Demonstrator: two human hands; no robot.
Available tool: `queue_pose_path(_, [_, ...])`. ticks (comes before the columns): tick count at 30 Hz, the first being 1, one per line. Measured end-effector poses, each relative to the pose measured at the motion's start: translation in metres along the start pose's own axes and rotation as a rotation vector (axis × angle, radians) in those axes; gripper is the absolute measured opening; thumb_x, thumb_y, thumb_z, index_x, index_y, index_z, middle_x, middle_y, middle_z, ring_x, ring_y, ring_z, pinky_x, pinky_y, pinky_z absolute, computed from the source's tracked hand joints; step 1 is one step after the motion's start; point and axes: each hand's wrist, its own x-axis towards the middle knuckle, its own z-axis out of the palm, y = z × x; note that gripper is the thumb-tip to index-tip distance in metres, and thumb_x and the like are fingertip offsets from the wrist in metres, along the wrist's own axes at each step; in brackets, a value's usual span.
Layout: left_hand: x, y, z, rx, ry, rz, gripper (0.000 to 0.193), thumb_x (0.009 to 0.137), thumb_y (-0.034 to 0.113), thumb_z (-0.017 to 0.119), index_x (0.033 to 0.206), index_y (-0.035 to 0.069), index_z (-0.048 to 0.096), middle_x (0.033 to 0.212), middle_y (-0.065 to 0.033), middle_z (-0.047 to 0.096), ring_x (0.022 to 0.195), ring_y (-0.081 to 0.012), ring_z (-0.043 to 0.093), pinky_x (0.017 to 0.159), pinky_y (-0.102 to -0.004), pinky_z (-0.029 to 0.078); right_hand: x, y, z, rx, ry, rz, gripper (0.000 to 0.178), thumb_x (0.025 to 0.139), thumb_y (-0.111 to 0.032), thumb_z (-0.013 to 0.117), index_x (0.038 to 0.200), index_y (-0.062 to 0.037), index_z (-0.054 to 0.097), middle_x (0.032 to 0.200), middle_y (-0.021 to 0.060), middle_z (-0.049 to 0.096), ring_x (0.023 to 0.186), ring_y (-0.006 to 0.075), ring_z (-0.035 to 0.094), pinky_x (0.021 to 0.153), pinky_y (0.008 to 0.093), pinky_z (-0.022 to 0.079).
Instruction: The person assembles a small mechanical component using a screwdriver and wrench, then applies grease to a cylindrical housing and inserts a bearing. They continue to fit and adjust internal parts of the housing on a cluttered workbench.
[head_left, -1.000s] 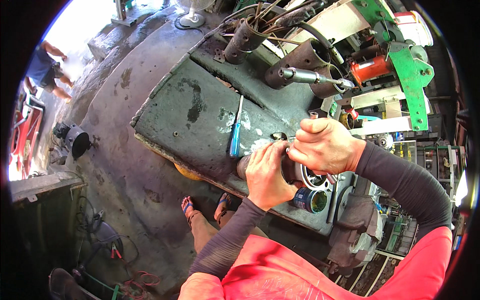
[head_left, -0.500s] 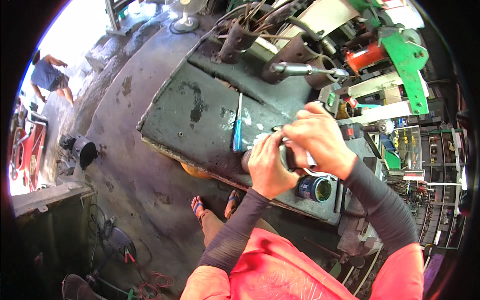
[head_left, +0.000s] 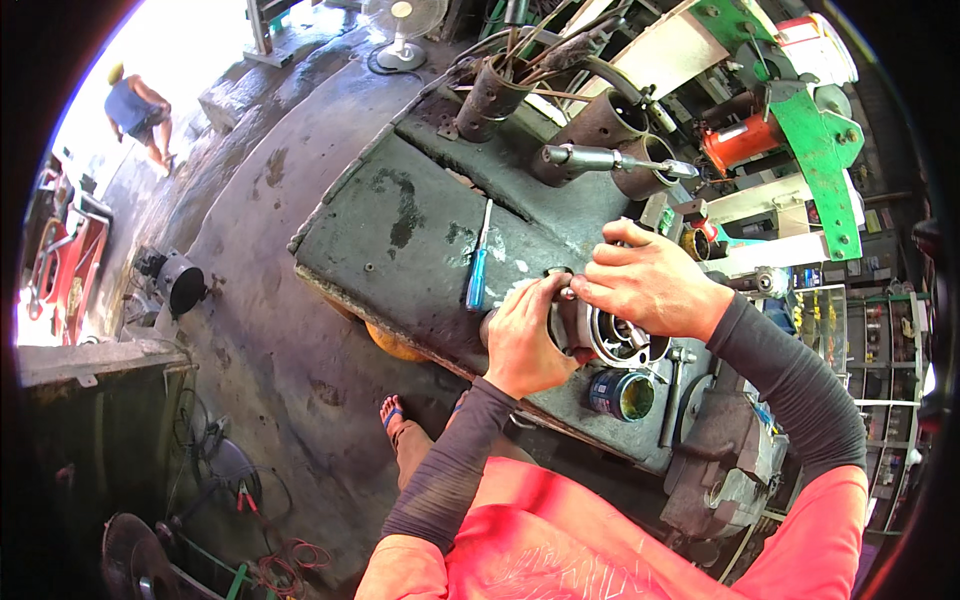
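A round metal housing [head_left: 594,340] lies above the bench top, its open ringed end facing right. My left hand [head_left: 525,342] is wrapped round its left side, thumb below and fingers over the top. Over the upper side of the housing, my right hand [head_left: 655,282] has its thumb and fingertips pinched on a small metal piece [head_left: 568,293] beside the left fingertips. Just left of the hands lies a blue-handled screwdriver [head_left: 478,268], shaft pointing away. Below the housing stands an open dark-blue tin [head_left: 621,395] with yellowish grease inside.
Metal tubes [head_left: 490,100] holding rods stand at the bench's far side. A long silver tool [head_left: 610,160] rests across other tubes. A bench vise [head_left: 725,460] sits at the right, near a metal bar [head_left: 678,395]. Further off are a fan [head_left: 400,50] and a walking person [head_left: 138,112].
My right hand has shifted off the housing's end, so its ringed opening now shows. The left hand keeps its grip. The view has shifted slightly, and the distant person has moved.
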Motion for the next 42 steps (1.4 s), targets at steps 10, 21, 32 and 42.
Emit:
queue_pose_path(10, [0.009,-0.002,-0.012,0.011,-0.075,0.032,0.096,0.052,0.033,0.102,0.134,0.004,0.061,0.125,-0.0137,0.072,0.121,-0.0341,0.069,0.104,-0.0435,0.055,0.01,0.03,-0.003,-0.378,0.088,-0.496,0.042,0.083,-0.03,0.069,0.119,-0.0095,0.073,0.104,-0.0019,0.069,0.115,0.0158,0.065,0.123,0.0359,0.038])
queue_pose_path(21, [0.006,0.002,-0.006,-0.009,0.009,0.011,0.092,0.046,0.027,0.097,0.128,0.005,0.064,0.119,-0.0138,0.072,0.115,-0.0355,0.069,0.101,-0.0452,0.054,0.014,0.013,0.016,-0.221,0.002,-0.316,0.024,0.079,-0.033,0.063,0.09,-0.0115,0.063,0.08,-0.0013,0.064,0.089,0.0176,0.065,0.099,0.0323,0.047])
queue_pose_path(32, [0.01,0.006,-0.006,-0.045,-0.004,-0.071,0.09,0.047,0.021,0.094,0.13,0.007,0.065,0.122,-0.0136,0.073,0.121,-0.0374,0.068,0.106,-0.0463,0.054,0.021,0.014,0.012,-0.108,-0.011,-0.281,0.023,0.07,-0.032,0.063,0.083,-0.0123,0.058,0.074,-0.0021,0.061,0.081,0.0176,0.065,0.09,0.0297,0.05])
queue_pose_path(42, [0.007,0.003,-0.006,-0.039,0.011,-0.027,0.088,0.047,0.019,0.094,0.128,0.006,0.063,0.121,-0.0135,0.072,0.116,-0.0365,0.069,0.102,-0.0452,0.054,0.022,-0.011,0.009,0.068,0.003,0.102,0.02,0.079,-0.031,0.065,0.088,-0.0145,0.06,0.079,-0.0023,0.062,0.089,0.0174,0.064,0.099,0.0343,0.047])
